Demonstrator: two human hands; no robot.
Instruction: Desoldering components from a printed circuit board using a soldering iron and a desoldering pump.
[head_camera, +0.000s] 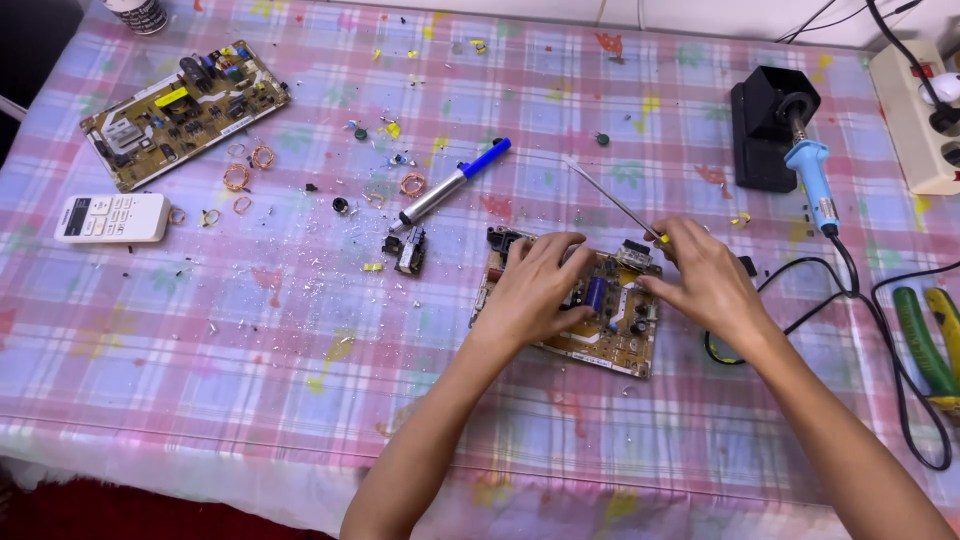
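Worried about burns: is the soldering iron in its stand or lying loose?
In its stand: the blue soldering iron leans with its tip inside the black stand.

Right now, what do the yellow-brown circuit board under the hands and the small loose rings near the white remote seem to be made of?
The yellow-brown circuit board looks like matte laminate, judging by its flat tan edge carrying components. The small loose rings look like bare copper wire coils: orange metallic sheen. Both hands, left hand and right hand, rest on the board.
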